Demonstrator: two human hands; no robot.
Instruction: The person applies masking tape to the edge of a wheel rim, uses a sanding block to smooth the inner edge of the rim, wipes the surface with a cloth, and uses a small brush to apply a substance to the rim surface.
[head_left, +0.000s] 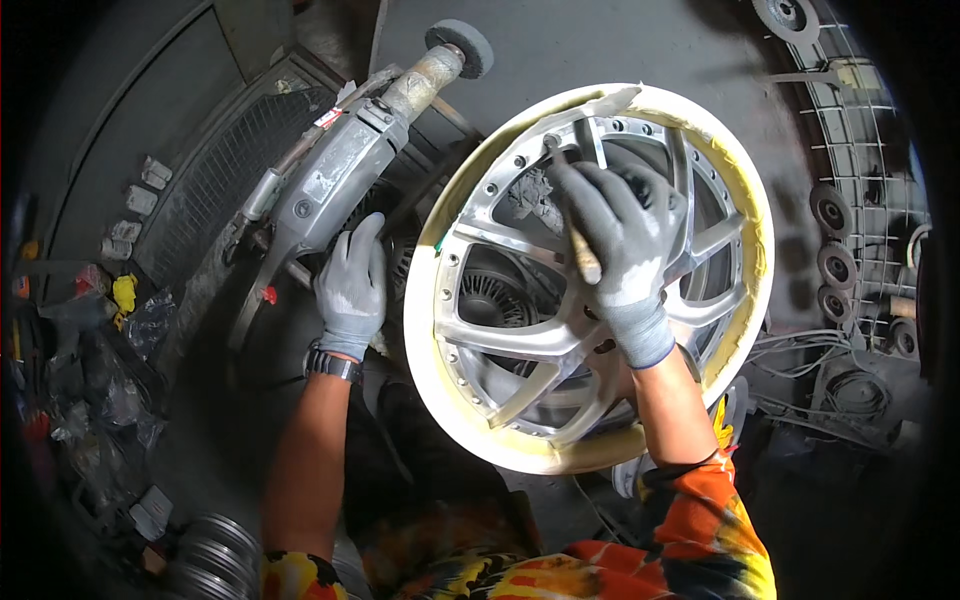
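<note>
A silver alloy wheel rim (515, 343) stands tilted before me, its outer lip wrapped in pale yellow masking tape (428, 375). At the top, a torn greyish strip (612, 101) lifts from the lip. My right hand (632, 225), in a grey glove, is closed round a thin tool with a wooden handle (584, 257). The tool's dark tip is by a bolt hole near the rim's upper edge; most of its shaft is hidden by my fingers. My left hand (352, 285), gloved too, has its fingers stretched out beside the lower end of a bench grinding machine (340, 180).
A grey round wheel (460, 48) sits on the machine's spindle. Plastic bags and rubbish (105, 400) pile up at the left, near stacked metal rings (215, 560). On the right, a wire rack (870, 180) holds several abrasive discs (832, 210), with coiled cables (855, 390) below.
</note>
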